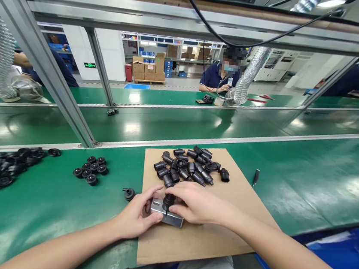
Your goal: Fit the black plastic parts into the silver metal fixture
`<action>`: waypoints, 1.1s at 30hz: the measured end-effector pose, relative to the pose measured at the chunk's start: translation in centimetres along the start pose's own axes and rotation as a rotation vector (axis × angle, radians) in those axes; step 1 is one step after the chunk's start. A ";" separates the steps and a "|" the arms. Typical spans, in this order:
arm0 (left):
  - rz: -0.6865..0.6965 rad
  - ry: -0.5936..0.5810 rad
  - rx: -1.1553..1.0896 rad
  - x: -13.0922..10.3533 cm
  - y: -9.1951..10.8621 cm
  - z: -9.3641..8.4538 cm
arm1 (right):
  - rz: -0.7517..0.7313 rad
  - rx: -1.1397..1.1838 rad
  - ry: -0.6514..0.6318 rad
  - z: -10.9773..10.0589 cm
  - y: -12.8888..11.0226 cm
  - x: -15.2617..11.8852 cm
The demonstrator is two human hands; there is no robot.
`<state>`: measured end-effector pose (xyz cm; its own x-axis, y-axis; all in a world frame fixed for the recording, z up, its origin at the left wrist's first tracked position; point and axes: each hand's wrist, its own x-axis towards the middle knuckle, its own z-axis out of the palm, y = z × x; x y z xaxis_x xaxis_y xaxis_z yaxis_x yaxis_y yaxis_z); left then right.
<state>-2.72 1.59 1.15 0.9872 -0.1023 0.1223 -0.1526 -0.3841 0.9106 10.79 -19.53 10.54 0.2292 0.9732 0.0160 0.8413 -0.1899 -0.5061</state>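
Note:
A silver metal block (pixel 173 218) with a slot lies near the front of a brown cardboard sheet (pixel 221 225). My left hand (pixel 140 212) grips its left end, thumb on the front face and fingers behind. Standing upright on the block is a black plastic fitting (pixel 168 200), and my right hand (pixel 196 201) has its fingers closed around it. Just behind my hands lies a heap of black plastic fittings (pixel 192 166). One black part with a side spout (pixel 129 194) rests on the green table, left of my left hand.
Several round black parts (pixel 92 180) form a group at the left, beside a larger black pile (pixel 6 173). A dark, knife-like tool (pixel 256 177) lies right of the cardboard. Metal frame posts (pixel 72 109) rise behind the table (pixel 307 175). A co-worker (pixel 212 75) sits across the line.

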 end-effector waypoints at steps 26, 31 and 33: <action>0.000 0.014 -0.018 0.0 0.0 0.0 | 0.166 -0.217 -0.100 -1.0 -1.9 2.5; 0.034 -0.009 -0.036 -0.2 -0.5 0.1 | 0.096 -0.176 -0.150 -3.2 -0.2 -1.3; 0.058 -0.029 -0.024 -0.2 -0.7 0.2 | 0.124 -0.239 -0.227 -3.7 0.8 -3.4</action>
<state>-2.85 1.72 0.41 0.9749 -0.1504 0.1645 -0.2085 -0.3546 0.9115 12.53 -23.47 13.27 0.2451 0.9396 -0.2388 0.9107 -0.3076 -0.2758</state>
